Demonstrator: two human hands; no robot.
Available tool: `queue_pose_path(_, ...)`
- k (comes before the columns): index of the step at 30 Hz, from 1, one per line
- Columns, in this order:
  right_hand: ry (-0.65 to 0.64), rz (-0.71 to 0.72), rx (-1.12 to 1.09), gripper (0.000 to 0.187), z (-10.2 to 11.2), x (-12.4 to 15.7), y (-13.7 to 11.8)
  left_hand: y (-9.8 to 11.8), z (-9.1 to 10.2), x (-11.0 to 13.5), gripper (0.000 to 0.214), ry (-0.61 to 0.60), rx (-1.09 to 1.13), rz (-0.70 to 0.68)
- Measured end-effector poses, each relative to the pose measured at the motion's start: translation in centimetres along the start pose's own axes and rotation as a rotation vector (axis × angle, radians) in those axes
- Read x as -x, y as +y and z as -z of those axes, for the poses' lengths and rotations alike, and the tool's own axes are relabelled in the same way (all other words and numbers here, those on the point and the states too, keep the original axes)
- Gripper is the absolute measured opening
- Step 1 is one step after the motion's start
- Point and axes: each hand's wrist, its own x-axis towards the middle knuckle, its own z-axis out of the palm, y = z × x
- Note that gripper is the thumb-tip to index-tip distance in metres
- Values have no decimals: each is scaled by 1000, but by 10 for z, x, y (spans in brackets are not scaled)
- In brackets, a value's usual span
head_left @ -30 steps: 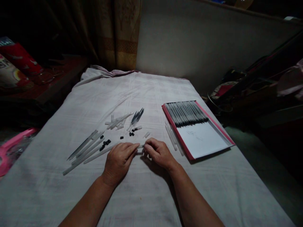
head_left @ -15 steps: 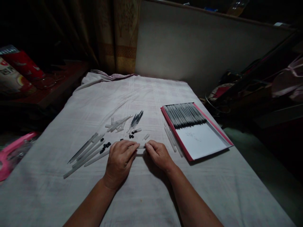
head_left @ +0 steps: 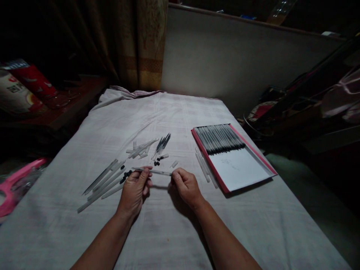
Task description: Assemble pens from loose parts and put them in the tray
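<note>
A clear pen (head_left: pixel 160 172) is held level between my two hands, a little above the cloth. My left hand (head_left: pixel 137 183) pinches it toward its left end, whose tip sticks out past the fingers. Its other end disappears into the closed fingers of my right hand (head_left: pixel 186 184). Beside my left hand lie small black plugs (head_left: pixel 126 175) and several clear pen barrels (head_left: pixel 105 184). Beyond the hands are a bunch of dark ink refills (head_left: pixel 162 145), a pile of clear caps (head_left: pixel 143 149) and a single clear cap (head_left: pixel 174 164).
An open red-edged box (head_left: pixel 225 186) at right holds a row of finished-looking pens (head_left: pixel 221 138). Loose clear tubes (head_left: pixel 202 165) lie along its left side. A pale checked cloth (head_left: pixel 168 232) covers the table. A pink-handled object (head_left: pixel 14 183) is at far left.
My left hand has slid leftward along the pen and turned, so more of the pen shows between my hands. My right hand has stayed nearly in place.
</note>
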Motion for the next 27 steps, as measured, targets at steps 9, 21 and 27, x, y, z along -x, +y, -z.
queue_pose_path(9, -46, -89, 24, 42, 7, -6, 10, -5, 7, -4, 54, -43, -48, -115)
queue_pose_path(21, -56, 160, 800, 15, 36, -37, 18, -7, 12, -4, 48, -229, -462, -226)
queue_pose_path(27, -16, -84, 194, 17, 28, -24, 12, -9, 19, -5, 35, -327, -909, -659)
